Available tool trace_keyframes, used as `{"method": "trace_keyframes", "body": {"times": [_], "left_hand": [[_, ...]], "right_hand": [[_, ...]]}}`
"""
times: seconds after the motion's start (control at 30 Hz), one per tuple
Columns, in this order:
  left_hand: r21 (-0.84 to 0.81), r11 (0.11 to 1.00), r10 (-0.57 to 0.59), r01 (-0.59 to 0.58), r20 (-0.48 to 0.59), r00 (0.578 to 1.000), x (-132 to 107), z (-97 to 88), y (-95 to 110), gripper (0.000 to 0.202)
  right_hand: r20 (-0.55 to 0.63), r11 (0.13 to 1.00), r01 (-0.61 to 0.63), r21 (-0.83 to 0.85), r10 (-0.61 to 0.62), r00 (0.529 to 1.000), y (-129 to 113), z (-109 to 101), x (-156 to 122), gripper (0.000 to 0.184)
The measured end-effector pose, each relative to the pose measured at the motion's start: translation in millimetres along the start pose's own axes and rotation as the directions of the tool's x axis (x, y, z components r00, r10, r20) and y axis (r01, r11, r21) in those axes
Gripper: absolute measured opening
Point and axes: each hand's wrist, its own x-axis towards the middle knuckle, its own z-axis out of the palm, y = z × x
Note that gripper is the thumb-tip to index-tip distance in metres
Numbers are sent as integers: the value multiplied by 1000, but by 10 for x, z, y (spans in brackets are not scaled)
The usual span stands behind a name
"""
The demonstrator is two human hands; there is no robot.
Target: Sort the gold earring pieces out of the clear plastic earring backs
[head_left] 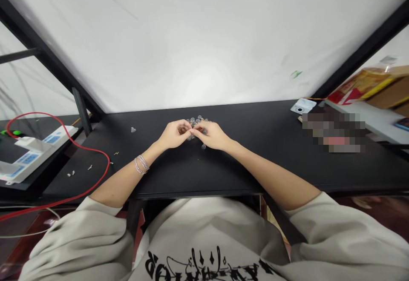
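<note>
My left hand [175,133] and my right hand [209,135] meet over the middle of the black table [191,174]. Thumb and fingers of each are pinched together, tip to tip. Whatever they hold between them is too small to make out. Right behind and beneath the fingers lies a pile of small clear plastic pieces with round heads [200,118], partly covered by my hands. One such clear piece [203,146] sits just in front of my right hand. Another clear piece [133,130] lies apart, to the left of my left hand.
Several tiny metallic bits [90,167] are scattered at the table's left. A red cable [107,157] loops there from a white power strip [47,144]. At the right back stands a light-blue instant camera [303,105], beside a blurred-out item [334,132]. A white wall [204,59] rises behind.
</note>
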Motion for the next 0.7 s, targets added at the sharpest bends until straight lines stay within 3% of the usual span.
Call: {"method": "trace_keyframes", "body": {"times": [0.13,0.23,0.33,0.5,0.7], "left_hand": [[-213,976,-55,49,-23,998,32,28,-26,28],[-251,965,-96,82,-44,994,47,30,-39,28],[-131,987,-101,94,-49,994,41,12,-41,26],[150,987,-62,51,69,996,1,-16,35,28],[256,966,17,-40,89,996,-11,27,91,36]], "right_hand": [[-47,1000,8,24,-7,999,-8,15,-14,27],[-50,1000,10,25,-9,999,-5,27,-20,21],[-43,1000,22,-11,-23,999,-10,40,-22,17],[-62,999,15,-43,-18,998,-10,59,-22,23],[-38,998,16,61,-14,999,-43,48,-22,27]]}}
